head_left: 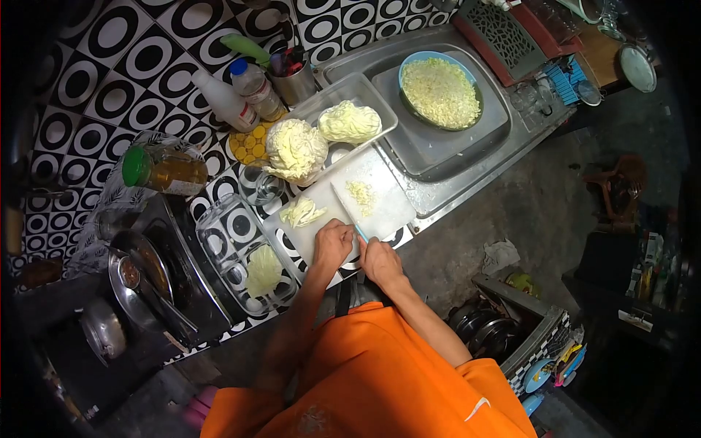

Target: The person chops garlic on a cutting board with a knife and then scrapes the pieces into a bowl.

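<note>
My right hand [381, 263] is wrapped round a knife [360, 232] with a light blue handle, its blade over the white cutting board [394, 208]. Close beside it, my left hand [333, 244] rests at the board's near edge with fingers curled; whatever they hold is hidden. Finely chopped cabbage [360, 197] lies on the board beyond the knife. To its left sits a small heap of cabbage pieces [301, 212]. Behind the board, a cabbage head [296, 148] and a second pale cabbage [350, 122] are in a clear tray [382, 109].
A blue-rimmed bowl [414, 60] full of chopped cabbage stands in the steel sink [467, 150]. At left, a clear container [207, 232] holds a cabbage leaf [263, 271]. Bottles [255, 89], a green-lidded jar [157, 171] and a stove with pans [139, 281] line the counter.
</note>
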Available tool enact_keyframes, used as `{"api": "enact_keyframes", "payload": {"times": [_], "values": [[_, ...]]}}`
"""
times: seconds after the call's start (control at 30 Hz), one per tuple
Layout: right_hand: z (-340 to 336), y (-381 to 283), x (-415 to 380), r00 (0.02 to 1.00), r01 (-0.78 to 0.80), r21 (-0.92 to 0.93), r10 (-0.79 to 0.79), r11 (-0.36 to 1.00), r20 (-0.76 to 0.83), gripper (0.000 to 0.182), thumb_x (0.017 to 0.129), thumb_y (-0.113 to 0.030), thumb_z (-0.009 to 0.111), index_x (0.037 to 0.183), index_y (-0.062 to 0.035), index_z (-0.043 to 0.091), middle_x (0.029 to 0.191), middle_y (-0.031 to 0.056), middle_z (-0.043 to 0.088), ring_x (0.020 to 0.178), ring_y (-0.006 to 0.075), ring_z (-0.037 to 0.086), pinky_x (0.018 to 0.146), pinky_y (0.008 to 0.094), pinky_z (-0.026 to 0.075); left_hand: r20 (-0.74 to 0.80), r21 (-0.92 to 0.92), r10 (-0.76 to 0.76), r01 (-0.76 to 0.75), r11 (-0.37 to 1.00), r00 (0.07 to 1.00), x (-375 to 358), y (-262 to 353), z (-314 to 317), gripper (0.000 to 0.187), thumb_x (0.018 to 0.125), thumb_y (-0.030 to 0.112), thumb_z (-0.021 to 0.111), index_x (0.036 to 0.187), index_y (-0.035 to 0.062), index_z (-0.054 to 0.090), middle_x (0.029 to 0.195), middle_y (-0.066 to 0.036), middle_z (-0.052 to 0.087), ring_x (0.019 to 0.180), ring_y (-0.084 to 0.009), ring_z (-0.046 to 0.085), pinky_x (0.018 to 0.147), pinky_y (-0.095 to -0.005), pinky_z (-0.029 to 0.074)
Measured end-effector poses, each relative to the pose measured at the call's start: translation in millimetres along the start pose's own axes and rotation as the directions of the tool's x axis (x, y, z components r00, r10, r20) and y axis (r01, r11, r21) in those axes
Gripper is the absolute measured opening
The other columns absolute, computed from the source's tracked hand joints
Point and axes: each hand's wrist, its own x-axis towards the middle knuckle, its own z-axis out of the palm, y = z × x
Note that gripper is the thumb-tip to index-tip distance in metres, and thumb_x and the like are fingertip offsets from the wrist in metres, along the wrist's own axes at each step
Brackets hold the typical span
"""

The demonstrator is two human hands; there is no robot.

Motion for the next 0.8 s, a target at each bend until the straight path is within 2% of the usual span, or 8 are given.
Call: {"api": "enact_keyframes", "payload": {"times": [0.27, 0.33, 0.43, 0.6, 0.77, 0.8], "values": [[18.8, 20.4, -9.9, 1.0, -0.013, -0.014, 0.013, 1.0, -0.024, 0.048, 0.095, -0.036, 0.039, 0.08, 0.0063, 0.056, 0.075, 0.033, 0.059, 0.076, 0.0499, 0.058, 0.071, 0.0546, 0.046, 0.009, -0.01, -0.01, 0.01, 1.0, 1.0, -1.1, -1.1, -0.4, 0.012, 0.075, 0.004, 0.061, 0.084, 0.003, 0.069, 0.076, -0.013, 0.06, 0.068, -0.03, 0.059, 0.064, -0.0372, 0.048], [12.9, 5.4, 2.9, 0.999, 0.003, -0.016, -0.004, 1.0, -0.042, 0.049, 0.095, -0.037, 0.038, 0.083, 0.0057, 0.059, 0.078, 0.0308, 0.061, 0.081, 0.0476, 0.06, 0.075, 0.0529, 0.047, 0.016, 0.018, 0.025, -0.025, 1.0, 1.0, -1.3, -0.1, -0.7, 0.013, 0.074, 0.003, 0.061, 0.084, 0.003, 0.07, 0.078, -0.012, 0.061, 0.072, -0.0309, 0.059, 0.066, -0.0382, 0.048], [5.6, -2.7, 7.3, 1.0, -0.014, 0.009, 0.014, 1.0, 0.002, 0.05, 0.095, -0.038, 0.037, 0.083, 0.0058, 0.059, 0.079, 0.0309, 0.061, 0.081, 0.0476, 0.06, 0.075, 0.0533, 0.046, -0.015, 0.06, 0.076, -0.075, 0.995, 0.997, -0.5, 0.1, -1.3, 0.013, 0.073, 0.003, 0.061, 0.083, 0.0033, 0.069, 0.08, -0.012, 0.061, 0.075, -0.031, 0.058, 0.069, -0.0386, 0.048], [4.4, 9.7, -15.8, 0.999, -0.038, 0.03, 0.037, 0.999, 0.034, 0.049, 0.094, -0.038, 0.039, 0.081, 0.0062, 0.057, 0.078, 0.0333, 0.059, 0.078, 0.0505, 0.057, 0.072, 0.0552, 0.045, -0.037, 0.062, 0.056, -0.054, 0.997, 0.998, 1.7, -1.6, 4.1, 0.011, 0.073, 0.003, 0.061, 0.081, 0.0034, 0.069, 0.08, -0.012, 0.061, 0.079, -0.0305, 0.057, 0.072, -0.038, 0.047], [16.1, 5.7, 2.0, 0.999, -0.033, 0.036, 0.034, 0.999, -0.039, 0.05, 0.095, -0.039, 0.038, 0.085, 0.006, 0.058, 0.08, 0.0332, 0.059, 0.079, 0.0505, 0.057, 0.074, 0.0545, 0.046, -0.019, 0.031, 0.049, -0.048, 0.998, 0.999, 0.2, 2.0, 0.9, 0.012, 0.072, 0.003, 0.061, 0.082, 0.0038, 0.069, 0.081, -0.012, 0.061, 0.079, -0.031, 0.057, 0.072, -0.0387, 0.047], [12.1, 0.1, 6.0, 0.998, -0.037, 0.039, 0.039, 0.999, -0.045, 0.05, 0.095, -0.039, 0.038, 0.085, 0.006, 0.058, 0.08, 0.0332, 0.059, 0.079, 0.0505, 0.057, 0.074, 0.0545, 0.046, -0.021, 0.08, 0.059, -0.058, 0.995, 0.998, -0.6, 3.8, 0.7, 0.013, 0.072, 0.003, 0.061, 0.082, 0.0041, 0.07, 0.08, -0.012, 0.061, 0.08, -0.0313, 0.057, 0.073, -0.0392, 0.047]]}}
